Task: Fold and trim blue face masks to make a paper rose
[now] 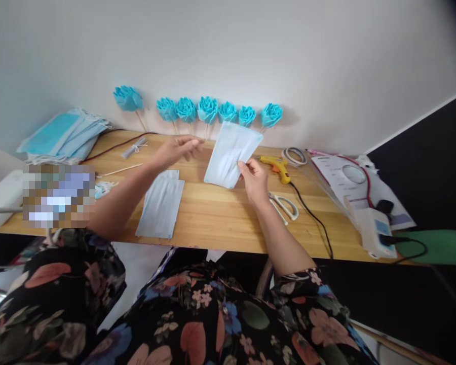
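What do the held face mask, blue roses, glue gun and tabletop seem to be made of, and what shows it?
Face mask: probably nonwoven fabric; matte, thin, softly pleated.
Blue roses: perhaps similar fabric; matte, layered petals, colour like the stacked masks.
Glue gun: likely hard plastic; smooth, bright yellow body.
Tabletop: seemingly wood or laminate; satin, with streaky grain.

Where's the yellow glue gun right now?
Head view, right of centre: the yellow glue gun lies on the wooden table, just right of the right hand, beside the tape roll.

A pale blue-white, rectangular mask sheet [228, 152] is slanting just left of the yellow glue gun [279, 167], creases running along its middle.
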`<state>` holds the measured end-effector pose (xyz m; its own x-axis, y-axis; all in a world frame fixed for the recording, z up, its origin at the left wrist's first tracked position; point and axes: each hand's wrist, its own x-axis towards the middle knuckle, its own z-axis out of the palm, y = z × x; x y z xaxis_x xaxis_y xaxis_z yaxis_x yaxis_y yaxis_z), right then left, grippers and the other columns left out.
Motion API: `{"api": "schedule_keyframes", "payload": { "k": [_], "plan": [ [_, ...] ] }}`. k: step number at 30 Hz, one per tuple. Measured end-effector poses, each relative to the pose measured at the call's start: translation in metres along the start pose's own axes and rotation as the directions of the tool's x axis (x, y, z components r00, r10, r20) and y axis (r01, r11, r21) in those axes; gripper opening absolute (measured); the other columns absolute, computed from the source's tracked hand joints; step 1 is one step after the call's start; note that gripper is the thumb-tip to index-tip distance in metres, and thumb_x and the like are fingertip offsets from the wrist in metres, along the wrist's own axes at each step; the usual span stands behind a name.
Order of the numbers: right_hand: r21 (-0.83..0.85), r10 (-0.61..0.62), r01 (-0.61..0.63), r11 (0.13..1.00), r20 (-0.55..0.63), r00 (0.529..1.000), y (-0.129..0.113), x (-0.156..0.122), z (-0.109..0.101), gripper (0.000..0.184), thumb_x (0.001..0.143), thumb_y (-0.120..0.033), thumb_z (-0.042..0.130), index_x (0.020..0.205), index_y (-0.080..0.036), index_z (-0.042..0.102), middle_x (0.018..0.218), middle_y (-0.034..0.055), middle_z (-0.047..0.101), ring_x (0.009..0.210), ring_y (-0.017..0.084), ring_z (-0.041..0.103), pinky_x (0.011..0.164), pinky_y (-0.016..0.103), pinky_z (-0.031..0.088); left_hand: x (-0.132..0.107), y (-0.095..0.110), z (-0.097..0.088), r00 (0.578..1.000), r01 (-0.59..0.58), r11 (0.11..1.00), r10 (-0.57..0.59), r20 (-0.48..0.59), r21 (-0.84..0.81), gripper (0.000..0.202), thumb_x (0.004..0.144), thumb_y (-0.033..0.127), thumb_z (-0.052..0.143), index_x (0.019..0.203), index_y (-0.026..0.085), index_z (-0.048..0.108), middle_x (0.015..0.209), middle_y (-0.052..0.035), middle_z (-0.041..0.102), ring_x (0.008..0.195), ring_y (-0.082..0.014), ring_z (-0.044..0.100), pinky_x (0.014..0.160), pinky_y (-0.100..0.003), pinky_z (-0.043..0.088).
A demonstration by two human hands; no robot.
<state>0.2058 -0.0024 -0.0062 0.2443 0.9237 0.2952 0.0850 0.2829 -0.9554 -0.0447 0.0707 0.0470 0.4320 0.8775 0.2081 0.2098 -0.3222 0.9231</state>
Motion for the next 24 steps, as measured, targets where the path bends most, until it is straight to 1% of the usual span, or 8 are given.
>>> {"api": "schedule_keyframes", "payload": {
  "k": [3, 4, 6, 8, 12, 17, 21, 24],
  "plan": [
    [0.028, 0.012, -0.012, 1.000, -0.005, 1.000, -0.002, 0.000, 0.001, 0.036, 0.076, -0.054, 0.072, 0.069, -0.022, 0.057, 0.059, -0.0055, 0.051, 0.056, 0.010, 0.046, 0.052, 0.024, 0.041, -0.012, -0.004, -0.046, 0.990, 0.125, 0.921, -0.141, 0.018, 0.370, 0.038, 0.077, 0.051, 0.069, 0.095, 0.018, 0.074, 0.082, -0.0062, 0.073, 0.068, -0.0159, 0.062, 0.063, -0.026, 0.046],
    [0.031, 0.022, -0.022, 0.999, 0.006, 1.000, -0.003, -0.001, 0.002, 0.036, 0.075, -0.055, 0.072, 0.069, -0.022, 0.057, 0.059, -0.0055, 0.050, 0.055, 0.010, 0.046, 0.052, 0.024, 0.041, -0.018, -0.006, -0.057, 0.981, 0.123, 0.870, -0.180, 0.075, 0.477, 0.035, 0.077, 0.049, 0.069, 0.094, 0.020, 0.075, 0.083, -0.0054, 0.073, 0.071, -0.0170, 0.063, 0.067, -0.028, 0.046],
    [0.031, 0.032, -0.033, 0.999, 0.033, 0.999, -0.004, -0.002, 0.004, 0.037, 0.075, -0.055, 0.073, 0.069, -0.022, 0.058, 0.058, -0.0055, 0.049, 0.055, 0.010, 0.045, 0.051, 0.024, 0.041, -0.032, -0.009, -0.068, 0.941, 0.068, 0.771, -0.261, 0.217, 0.634, 0.032, 0.074, 0.049, 0.070, 0.090, 0.021, 0.075, 0.084, -0.0045, 0.073, 0.075, -0.0190, 0.064, 0.071, -0.029, 0.045],
    [0.028, 0.030, -0.031, 0.999, 0.056, 0.998, -0.004, -0.004, 0.005, 0.036, 0.075, -0.055, 0.073, 0.071, -0.022, 0.059, 0.059, -0.0054, 0.048, 0.056, 0.010, 0.045, 0.052, 0.025, 0.040, -0.046, -0.013, -0.066, 0.907, -0.002, 0.692, -0.303, 0.292, 0.722, 0.037, 0.073, 0.051, 0.070, 0.094, 0.021, 0.074, 0.089, -0.0056, 0.073, 0.079, -0.0209, 0.064, 0.074, -0.031, 0.043],
    [0.048, 0.032, -0.037, 0.998, 0.098, 0.995, -0.002, -0.007, 0.007, 0.034, 0.075, -0.055, 0.074, 0.076, -0.023, 0.061, 0.061, -0.0051, 0.048, 0.057, 0.010, 0.044, 0.051, 0.025, 0.038, -0.062, -0.025, -0.050, 0.916, 0.025, 0.616, -0.330, 0.229, 0.788, 0.041, 0.073, 0.045, 0.069, 0.105, 0.019, 0.071, 0.096, -0.0072, 0.071, 0.084, -0.0236, 0.063, 0.076, -0.032, 0.042],
    [0.060, 0.068, -0.079, 0.995, 0.163, 0.984, -0.004, -0.008, 0.008, 0.039, 0.073, -0.060, 0.073, 0.075, -0.024, 0.061, 0.062, -0.0045, 0.049, 0.058, 0.012, 0.045, 0.053, 0.025, 0.039, -0.062, -0.036, -0.046, 0.894, 0.060, 0.608, -0.386, 0.229, 0.792, 0.024, 0.076, 0.040, 0.064, 0.088, 0.019, 0.071, 0.084, -0.0064, 0.069, 0.074, -0.0217, 0.060, 0.069, -0.031, 0.039],
    [0.114, 0.107, -0.133, 0.985, 0.211, 0.972, -0.011, -0.012, 0.007, 0.039, 0.071, -0.061, 0.075, 0.076, -0.024, 0.064, 0.065, -0.0037, 0.055, 0.061, 0.012, 0.048, 0.058, 0.026, 0.041, -0.057, -0.022, -0.055, 0.921, -0.049, 0.679, -0.254, 0.296, 0.733, 0.025, 0.075, 0.043, 0.066, 0.080, 0.018, 0.069, 0.087, -0.0058, 0.068, 0.078, -0.0194, 0.060, 0.073, -0.030, 0.041],
    [0.199, 0.142, -0.227, 0.953, 0.369, 0.918, -0.020, -0.016, 0.002, 0.040, 0.066, -0.060, 0.079, 0.080, -0.024, 0.069, 0.071, -0.0027, 0.063, 0.068, 0.014, 0.055, 0.067, 0.029, 0.046, -0.048, 0.000, -0.052, 0.970, -0.045, 0.759, -0.122, 0.210, 0.650, 0.028, 0.077, 0.046, 0.065, 0.082, 0.019, 0.067, 0.092, -0.0040, 0.069, 0.086, -0.0186, 0.062, 0.078, -0.030, 0.043]
  ]
}}
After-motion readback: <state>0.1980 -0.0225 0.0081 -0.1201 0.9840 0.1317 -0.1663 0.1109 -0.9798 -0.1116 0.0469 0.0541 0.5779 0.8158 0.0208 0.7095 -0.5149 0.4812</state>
